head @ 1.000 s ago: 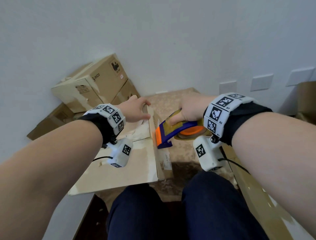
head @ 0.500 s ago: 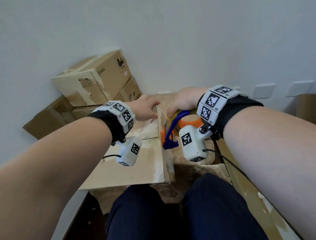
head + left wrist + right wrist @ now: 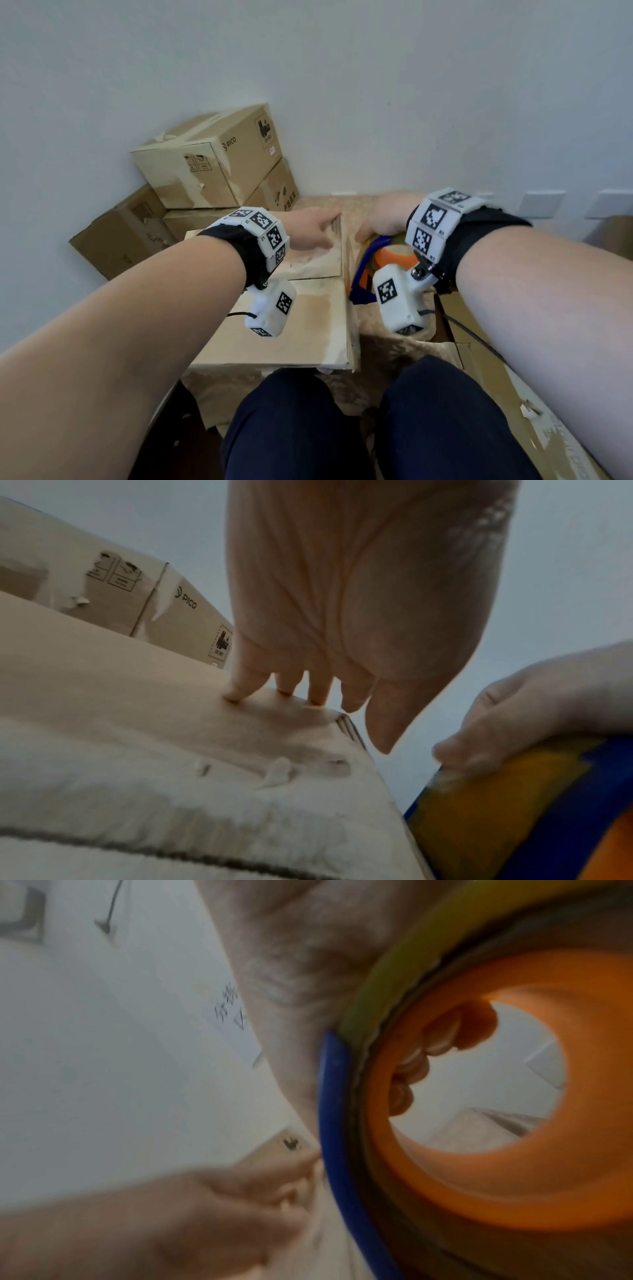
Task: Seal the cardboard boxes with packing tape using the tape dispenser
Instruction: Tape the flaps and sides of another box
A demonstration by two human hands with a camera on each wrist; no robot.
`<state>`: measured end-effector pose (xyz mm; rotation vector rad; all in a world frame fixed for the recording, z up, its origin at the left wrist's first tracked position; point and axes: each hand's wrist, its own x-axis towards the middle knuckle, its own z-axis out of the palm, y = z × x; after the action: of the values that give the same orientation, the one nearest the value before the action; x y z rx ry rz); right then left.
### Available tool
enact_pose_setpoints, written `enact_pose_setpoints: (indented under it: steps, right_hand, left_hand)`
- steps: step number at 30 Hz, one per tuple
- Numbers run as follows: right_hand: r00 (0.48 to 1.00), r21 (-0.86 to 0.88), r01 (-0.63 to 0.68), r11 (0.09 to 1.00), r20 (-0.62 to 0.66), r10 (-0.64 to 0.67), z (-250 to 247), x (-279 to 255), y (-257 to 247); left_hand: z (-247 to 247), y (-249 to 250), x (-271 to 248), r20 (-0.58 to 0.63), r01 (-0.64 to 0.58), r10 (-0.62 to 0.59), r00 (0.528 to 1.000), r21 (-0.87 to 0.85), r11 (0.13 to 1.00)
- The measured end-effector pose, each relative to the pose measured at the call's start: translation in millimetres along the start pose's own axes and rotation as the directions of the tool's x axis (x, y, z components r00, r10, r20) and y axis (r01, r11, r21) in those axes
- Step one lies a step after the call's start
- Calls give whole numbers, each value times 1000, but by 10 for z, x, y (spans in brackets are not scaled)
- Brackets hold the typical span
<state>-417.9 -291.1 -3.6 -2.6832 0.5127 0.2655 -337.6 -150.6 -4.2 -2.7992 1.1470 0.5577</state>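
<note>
Against a pale wall, the left hand (image 3: 310, 230) pressed straight fingers on the brown cardboard box (image 3: 301, 329) while the right hand (image 3: 383, 217) gripped the blue-and-orange plastic tape dispenser (image 3: 371, 270) just right of it.

Box (image 3: 291, 325): before the person's knees (image 3: 359, 411), left of centre. Left hand (image 3: 308, 233): on its far right corner. Tape dispenser (image 3: 376, 267): just right of the box, under the right hand (image 3: 383, 219). Stacked boxes (image 3: 205, 171): behind, left, against the wall (image 3: 342, 85).
</note>
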Motion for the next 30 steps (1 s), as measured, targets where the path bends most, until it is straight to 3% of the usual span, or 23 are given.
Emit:
enact_pose_setpoints:
  steps: [4, 7, 10, 13, 15, 20, 26, 30]
  right_hand:
    - [995, -29, -22, 999, -94, 19, 184, 58, 82]
    - [989, 94, -64, 993, -125, 76, 52, 22, 122]
    - [977, 5, -134, 991, -165, 133, -148, -72, 59]
    - [953, 100, -132, 986, -261, 154, -221, -101, -8]
    - [936, 148, -83, 985, -327, 128, -213, -89, -44]
    - [919, 42, 18, 999, -395, 1, -110, -32, -348]
    - [921, -101, 181, 978, -332, -204, 122, 180, -691]
    - [932, -158, 183, 970, -286, -222, 240, 352, -876]
  left_hand:
    - [66, -90, -106, 61, -25, 23, 998, 37, 999]
    - [154, -195, -159, 114, -29, 25, 993, 35, 999]
    - [210, -310, -204, 154, 3, -8, 988, 37, 999]
    - [251, -438, -284, 176, 43, -56, 983, 76, 996]
    - [285, -597, -335, 190, 97, -118, 975, 119, 988]
    - [380, -1115, -547, 230, 240, -258, 938, 106, 965]
    - [537, -1515, -718, 192, 301, -305, 933, 52, 952]
    - [558, -1648, -753, 206, 302, -299, 932, 20, 953]
